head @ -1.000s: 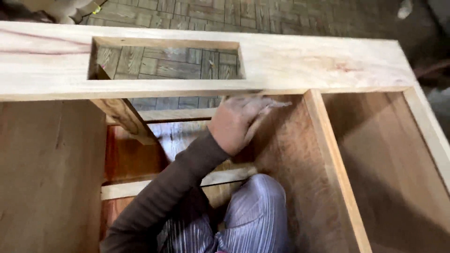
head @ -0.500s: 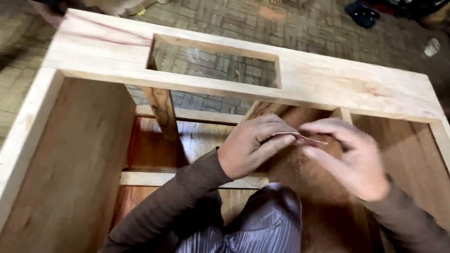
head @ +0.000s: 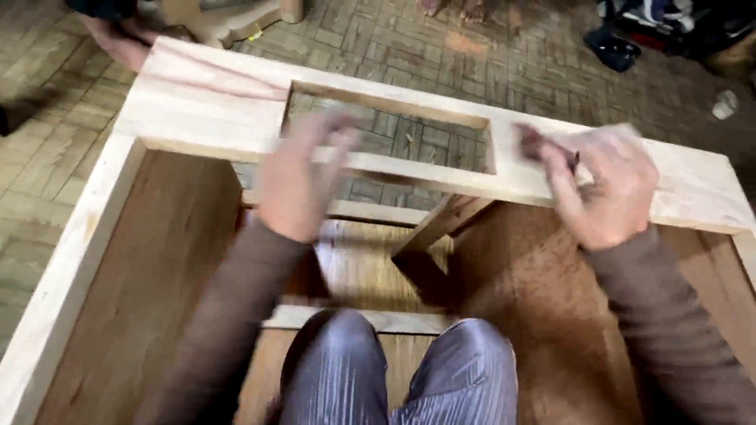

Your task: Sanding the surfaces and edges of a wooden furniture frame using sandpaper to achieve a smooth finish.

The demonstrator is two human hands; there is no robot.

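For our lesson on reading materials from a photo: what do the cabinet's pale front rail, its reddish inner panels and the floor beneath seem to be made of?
Front rail: apparently bare, unfinished solid wood, pale with pink grain streaks and no gloss.
Inner panels: probably plywood or veneered board, reddish-brown, matt, faint grain; the blur leaves it open.
Floor: seemingly wood parquet, small blocks in a basket-weave pattern, dull and worn.

No packages, labels, signs or screens in view. No printed surface on any wood part. Small pale object on floor, upper right, too blurred to identify as package. Dark heap at top right edge likewise unidentifiable.
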